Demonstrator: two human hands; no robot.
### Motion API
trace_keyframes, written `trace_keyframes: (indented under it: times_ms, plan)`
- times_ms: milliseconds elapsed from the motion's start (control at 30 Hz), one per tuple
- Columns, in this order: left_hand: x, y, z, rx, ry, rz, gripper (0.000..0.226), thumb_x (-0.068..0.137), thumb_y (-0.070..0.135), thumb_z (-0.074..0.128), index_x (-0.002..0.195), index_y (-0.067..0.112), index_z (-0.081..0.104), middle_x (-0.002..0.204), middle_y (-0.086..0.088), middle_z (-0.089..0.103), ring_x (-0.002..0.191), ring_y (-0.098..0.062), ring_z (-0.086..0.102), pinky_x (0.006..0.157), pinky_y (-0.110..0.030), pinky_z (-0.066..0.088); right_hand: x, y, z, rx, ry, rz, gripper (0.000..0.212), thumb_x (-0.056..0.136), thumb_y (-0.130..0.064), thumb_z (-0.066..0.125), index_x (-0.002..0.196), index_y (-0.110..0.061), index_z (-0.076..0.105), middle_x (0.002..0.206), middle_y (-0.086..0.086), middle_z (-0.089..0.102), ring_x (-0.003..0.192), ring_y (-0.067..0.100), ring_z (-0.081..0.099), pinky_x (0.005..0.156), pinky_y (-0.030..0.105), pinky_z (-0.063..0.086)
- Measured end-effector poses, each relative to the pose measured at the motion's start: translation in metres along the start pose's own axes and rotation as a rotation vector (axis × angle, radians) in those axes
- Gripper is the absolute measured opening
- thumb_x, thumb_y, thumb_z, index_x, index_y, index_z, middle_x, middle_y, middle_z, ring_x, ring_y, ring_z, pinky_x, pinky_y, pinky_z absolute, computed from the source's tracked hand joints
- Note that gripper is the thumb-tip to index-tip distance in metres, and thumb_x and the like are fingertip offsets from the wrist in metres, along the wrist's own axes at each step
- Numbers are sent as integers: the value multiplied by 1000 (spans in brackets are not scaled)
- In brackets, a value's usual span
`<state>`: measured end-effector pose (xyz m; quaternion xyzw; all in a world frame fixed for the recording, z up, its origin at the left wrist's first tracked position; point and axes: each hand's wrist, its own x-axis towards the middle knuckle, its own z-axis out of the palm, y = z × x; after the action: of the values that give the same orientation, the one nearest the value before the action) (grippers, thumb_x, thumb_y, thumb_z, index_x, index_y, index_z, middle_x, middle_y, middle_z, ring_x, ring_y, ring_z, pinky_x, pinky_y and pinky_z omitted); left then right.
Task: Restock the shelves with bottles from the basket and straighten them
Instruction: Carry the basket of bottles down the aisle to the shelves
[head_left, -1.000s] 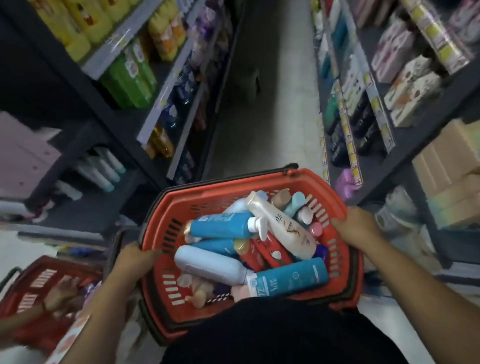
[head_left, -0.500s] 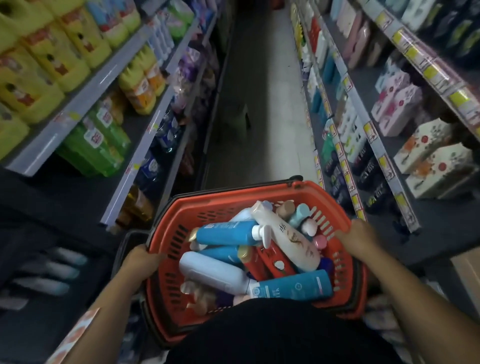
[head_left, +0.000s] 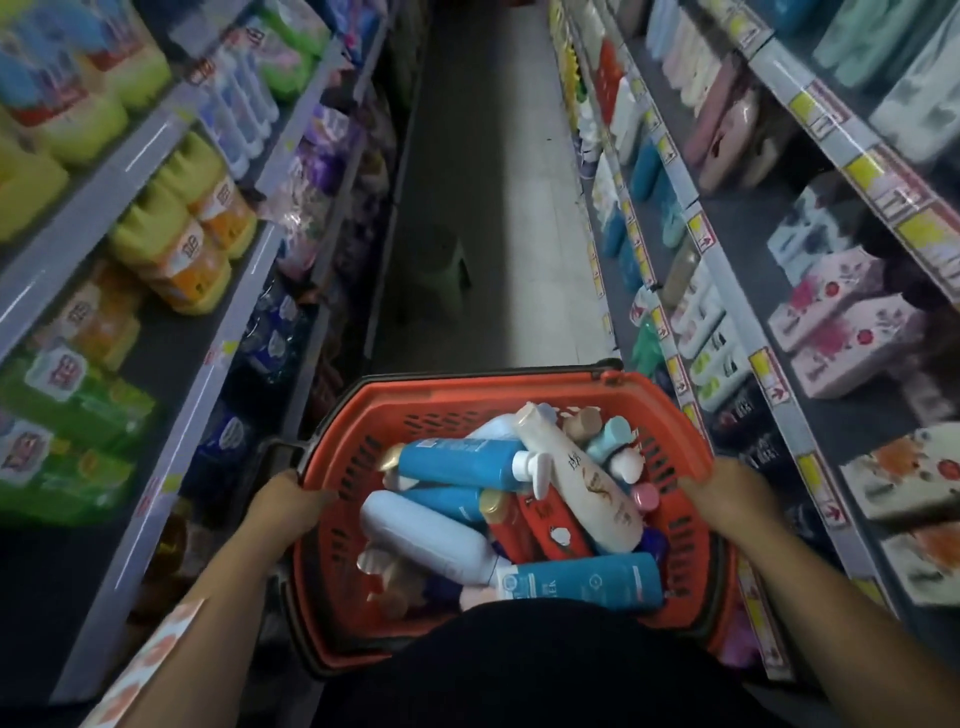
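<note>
I carry a red plastic basket (head_left: 457, 400) in front of my body, filled with several bottles lying in a heap. A cream bottle (head_left: 582, 483) lies on top, with blue bottles (head_left: 457, 462) and a pale blue one (head_left: 426, 535) beside it. My left hand (head_left: 288, 506) grips the basket's left rim. My right hand (head_left: 727, 499) grips the right rim. Stocked shelves run along both sides of the aisle.
The left shelves (head_left: 156, 171) hold yellow and green detergent jugs and pouches. On the right shelves (head_left: 727, 270) stand bottles and boxed goods behind yellow price tags. A green stool (head_left: 441, 260) stands on the aisle floor ahead, toward the left.
The view has lifted and moved forward along the aisle. A second red basket and another person's hand at lower left have left the view. Both hands keep their grip on the basket.
</note>
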<state>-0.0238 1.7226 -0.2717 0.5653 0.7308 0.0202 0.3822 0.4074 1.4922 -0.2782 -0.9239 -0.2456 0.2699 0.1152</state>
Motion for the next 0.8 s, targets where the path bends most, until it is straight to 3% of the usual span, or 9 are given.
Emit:
trace_keyframes:
  times_ms: [167,300,400,533,633,700,800]
  plan:
    - [122,92,-26,75,-38,79,42,83,30,75,114,5,61,110,-19,67,98,-36,65,88,-41,53,72,-78,-3,42,66,80,29,91,-29,69,106,-4,71,98,18,71,71,25,54,66,29,41]
    - [202,158,-62,79,-66,127,49,72,33,78,109,5,65,105,-18,70,94,-33,67,88,-42,56,112,-146,-14,93,111,83,25,91,-26,69,100,-3,72,80,11,65,66,24,57,62,30,44]
    - [245,195,-78,44,-90,126,51,71,28,80,111,0,66,104,-20,71,94,-34,69,89,-46,57,149,-191,-30,88,133,81,24,90,-30,67,98,-7,71,84,11,68,72,27,61,62,30,45]
    - [290,265,-83,49,-117,178,32,79,18,79,105,3,66,103,-19,70,96,-34,67,89,-43,54,200,-222,-42,99,158,137,30,89,-33,66,101,-6,73,94,18,72,83,34,67,70,34,49]
    - [320,321,-77,68,-145,216,15,81,15,78,83,13,63,95,-15,68,91,-30,65,84,-37,51,238,-233,-44,135,132,146,28,92,-33,64,103,-9,72,93,15,72,78,28,64,71,34,50]
    - [352,356,-70,66,-146,228,20,73,26,81,77,16,64,91,-14,71,86,-28,68,83,-38,55,279,-247,-50,151,118,153,29,91,-35,66,105,-9,71,95,14,71,79,28,63,73,35,52]
    - [411,408,-58,90,-148,206,45,58,40,78,92,11,70,93,-15,73,85,-30,70,84,-45,58,355,-275,-69,183,123,140,27,89,-35,70,100,-10,70,90,14,71,78,29,64,72,35,51]
